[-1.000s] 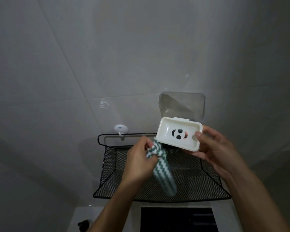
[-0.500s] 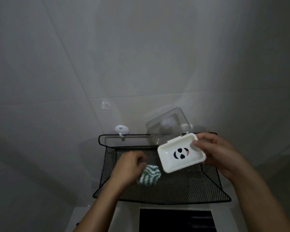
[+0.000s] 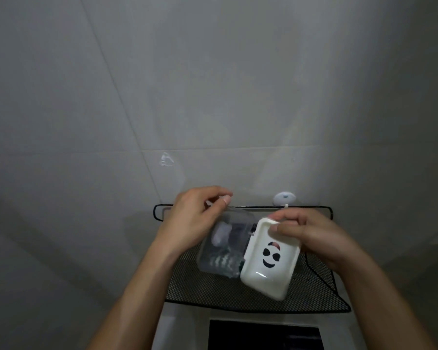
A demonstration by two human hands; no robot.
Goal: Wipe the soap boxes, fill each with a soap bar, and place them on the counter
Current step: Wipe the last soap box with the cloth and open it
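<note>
The right hand (image 3: 311, 238) grips the white box (image 3: 269, 258) by its far end, thumb pressed on the base, holding it tilted above the mesh basket (image 3: 314, 296). The left hand (image 3: 192, 221) curls round the edge of the clear lid (image 3: 228, 243), which hangs open to the left; the cloth (image 3: 223, 261) shows through it, lying in the basket. The hinge looks slight, so a hard pull on the lid could snap it, and the one-ended grip could let the box drop into the basket.

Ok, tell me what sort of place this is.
Probably a bathroom or a kitchen washing corner. Large grey wall tiles fill the view, a black mesh rack is fixed against them below a white stick-on hook, and the person is handling a white soap box over it.
</note>
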